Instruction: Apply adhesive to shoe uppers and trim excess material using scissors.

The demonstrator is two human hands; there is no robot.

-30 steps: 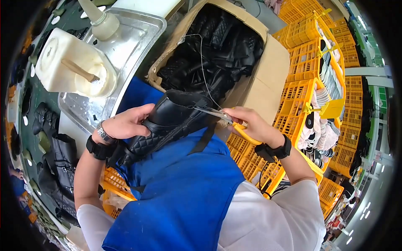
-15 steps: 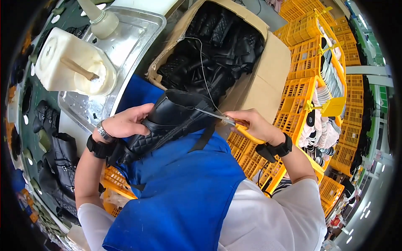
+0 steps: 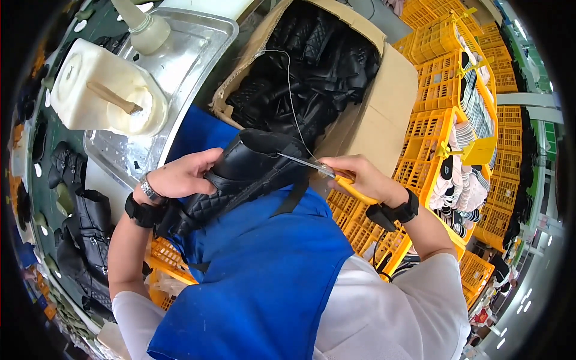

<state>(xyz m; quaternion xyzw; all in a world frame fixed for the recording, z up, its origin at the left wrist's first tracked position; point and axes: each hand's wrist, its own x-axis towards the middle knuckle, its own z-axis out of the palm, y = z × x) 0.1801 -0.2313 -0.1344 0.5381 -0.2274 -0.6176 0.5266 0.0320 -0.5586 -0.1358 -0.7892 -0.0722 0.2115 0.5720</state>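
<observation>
A black quilted boot lies tilted across my lap, its open top pointing up and away from me. My left hand grips the boot's shaft, thumb on the near side, the other fingers partly hidden behind it. In my right hand is a pair of scissors with yellow handles. Their blades reach left to the rim of the boot's opening, and the tips touch or nearly touch it. A thin pale cord runs from the carton down toward the blades. Under the boot spreads a blue apron.
An open carton full of black boot parts stands ahead. At the left, a metal tray holds a white jug with a wooden-handled brush. More black boots lie on the green bench. Yellow crates with soles are stacked right.
Almost nothing differs. The scissor blades look slightly more closed at the boot's rim, and my right hand has shifted a little. My left hand keeps its hold.
</observation>
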